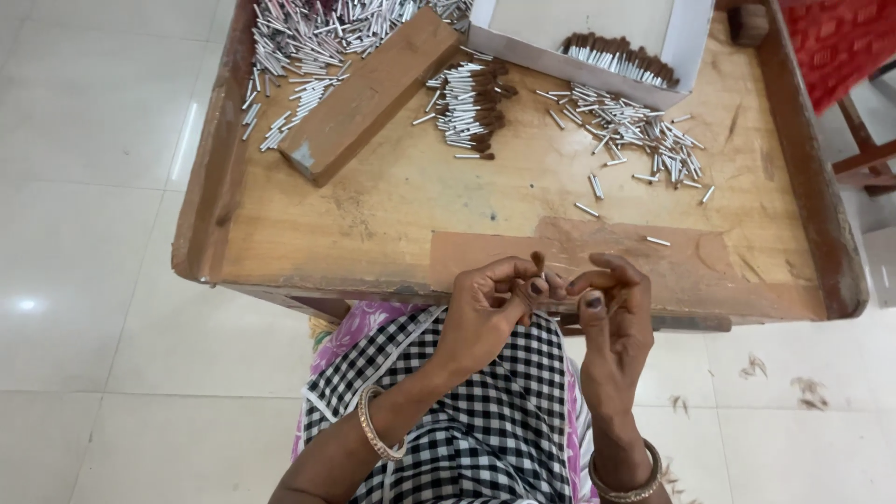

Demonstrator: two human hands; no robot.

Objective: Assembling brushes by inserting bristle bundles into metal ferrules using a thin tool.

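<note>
Pinching a small brown bristle tuft (538, 262) between thumb and fingertips, the left hand (490, 308) sits at lower centre of the frame, just in front of the near edge of the wooden tray table (373, 201). Right hand (611, 313) is next to it, fingers curled in toward the tuft, tips touching or nearly touching it; can't tell if it has its own grip or only steadies. Whether a metal tube is on the tuft is hidden by the fingers

Tuft looks very light, soft and loose, likely to splay or shed if squeezed at the tip, so the sensible hold is low at the base with a fingertip pinch, judging by the stray hair clumps (752, 366) on the floor at lower right

Further out: a taped patch (579, 250) on the tray just above the hands, a few scattered metal tubes (635, 126) at upper right, a neat row of tubes with brown tips (471, 103) at upper centre, a wooden block (373, 89) lying diagonally at upper left, a big pile of bare tubes (308, 37) behind it. White box (686, 42) at the top holds more finished brush tips (616, 56). Checked apron (485, 420) on the lap, bangles on both wrists
</note>
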